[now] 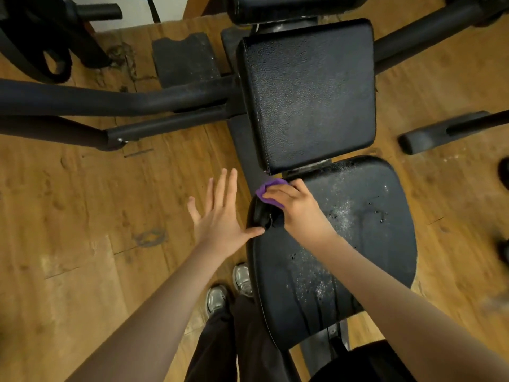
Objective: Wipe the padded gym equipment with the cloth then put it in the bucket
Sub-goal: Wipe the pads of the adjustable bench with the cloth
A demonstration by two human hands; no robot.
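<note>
The right hand (pixel 296 208) presses a small crumpled purple cloth (pixel 268 188) at the black padded seat's (pixel 344 244) upper-left corner, fingers apparently curled over it; unwiped speckled vinyl stretches lower right. The left hand (pixel 220 213) is spread flat.

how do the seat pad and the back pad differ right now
The seat pad is rounded and wider toward the person; the back pad is squarer. The seat pad shows white speckles, small holes and a torn left edge; the back pad looks intact with a fainter sheen. The right hand presses the purple cloth on the seat pad; nothing touches the back pad. Both are black padded vinyl.
</note>
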